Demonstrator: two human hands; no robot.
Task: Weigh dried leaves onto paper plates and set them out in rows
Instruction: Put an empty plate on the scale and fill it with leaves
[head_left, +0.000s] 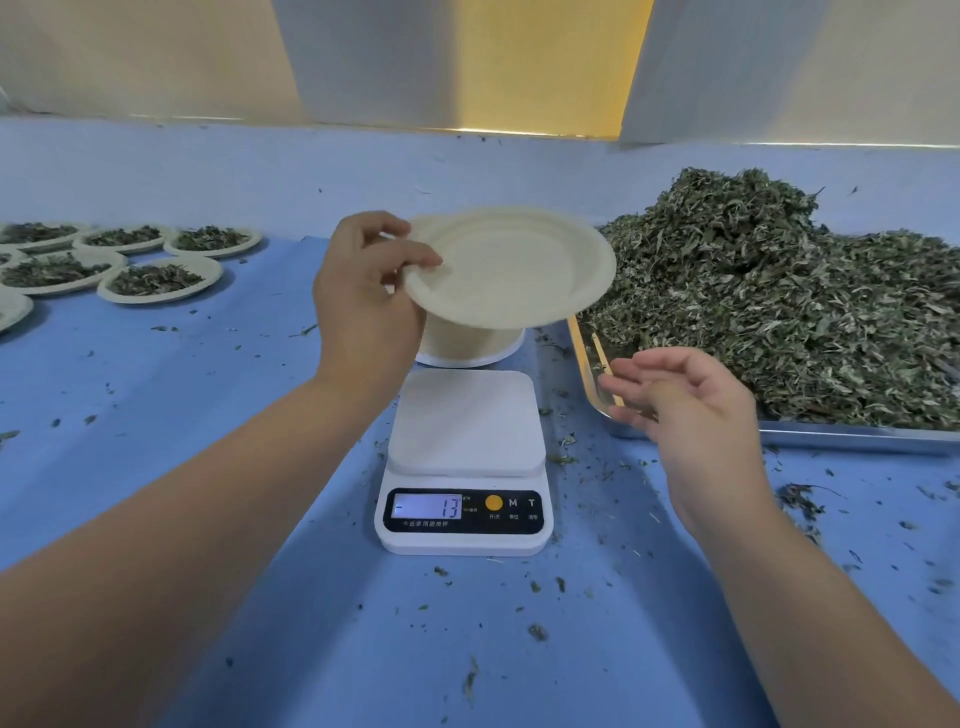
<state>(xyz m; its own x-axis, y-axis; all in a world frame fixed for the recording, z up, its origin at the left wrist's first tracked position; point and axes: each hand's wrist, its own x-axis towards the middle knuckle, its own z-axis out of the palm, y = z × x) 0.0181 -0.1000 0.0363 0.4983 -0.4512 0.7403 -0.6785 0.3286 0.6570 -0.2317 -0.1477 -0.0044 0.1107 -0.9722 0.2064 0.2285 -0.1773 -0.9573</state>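
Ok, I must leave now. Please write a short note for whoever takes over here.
Left hand pinches an empty paper plate by its rim, in the air over the plate stack.
Right hand is open, empty, near the corner of the tray.
Scale platform bare, display shows minus 13; dried leaves heaped on the tray.
Done: filled plates in rows at far left.
Left: set plate on scale, weigh leaves, add it to the rows.

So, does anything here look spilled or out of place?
Yes. Leaf crumbs lie scattered on the blue table around the scale. Its display reads minus 13, though its platform is bare.
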